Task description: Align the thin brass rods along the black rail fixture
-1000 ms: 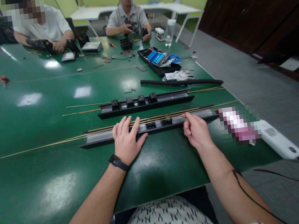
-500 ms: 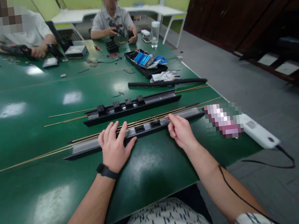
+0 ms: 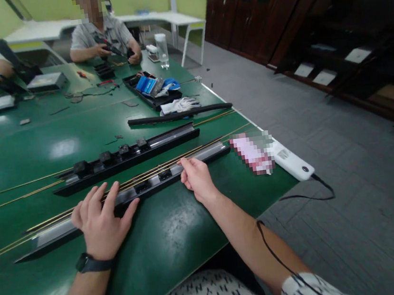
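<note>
Camera view: swung right since the earlier frame, so the table (image 3: 178, 231) sits farther left; left grip (image 3: 100, 224) and right grip (image 3: 198, 178) stay on the near channel (image 3: 158, 186).
Left grip state: wide, fingers spread over the gold rods (image 3: 139, 178), thumb at the channel's near edge.
Right grip state: narrow, fingers curled, index tip at the rods; cannot tell whether it pinches one.
Gold rods: lengthwise along the near channel, under the left grip, running past both grips.
Small black blocks (image 3: 165, 174): two, in the near channel between the grips.
Far channel (image 3: 130, 162): beyond both grips, bearing four blocks.
White device (image 3: 292, 159): right of the right grip, well apart.
</note>
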A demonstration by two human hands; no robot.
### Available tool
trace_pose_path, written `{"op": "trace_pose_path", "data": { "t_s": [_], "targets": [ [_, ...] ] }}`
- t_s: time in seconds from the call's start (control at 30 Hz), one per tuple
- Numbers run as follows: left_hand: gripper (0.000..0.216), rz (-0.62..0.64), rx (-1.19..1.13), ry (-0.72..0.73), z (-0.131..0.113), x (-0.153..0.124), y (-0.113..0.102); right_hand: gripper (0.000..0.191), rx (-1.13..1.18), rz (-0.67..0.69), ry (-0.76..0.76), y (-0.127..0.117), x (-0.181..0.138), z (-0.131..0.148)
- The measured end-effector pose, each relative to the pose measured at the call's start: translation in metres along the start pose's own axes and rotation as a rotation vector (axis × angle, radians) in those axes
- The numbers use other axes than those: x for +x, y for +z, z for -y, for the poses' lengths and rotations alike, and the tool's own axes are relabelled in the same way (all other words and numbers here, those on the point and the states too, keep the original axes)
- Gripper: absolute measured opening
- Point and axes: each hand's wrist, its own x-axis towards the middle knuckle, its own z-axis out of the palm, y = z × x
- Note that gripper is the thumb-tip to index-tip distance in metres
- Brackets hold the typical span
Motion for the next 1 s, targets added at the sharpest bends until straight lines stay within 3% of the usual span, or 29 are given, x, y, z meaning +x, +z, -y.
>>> {"op": "trace_pose_path", "data": {
  "t_s": [0.5,0.83,1.0],
  "targets": [
    [0.083,-0.049,-0.042,-0.07,-0.0017,-0.0028,0.0015,0.033,0.014,0.007,0.045,0.0051,0.0019,-0.0063],
    [0.089,0.027,-0.054,-0.098,-0.0037,-0.0026,-0.0044,0.033,0.027,0.029,0.071,0.0033,0.0007,-0.0067],
    [0.088,-0.007,-0.036,-0.079,-0.0034,-0.0027,-0.003,0.034,0.023,0.039,0.061,0.0028,0.001,-0.0105]
  ]
}}
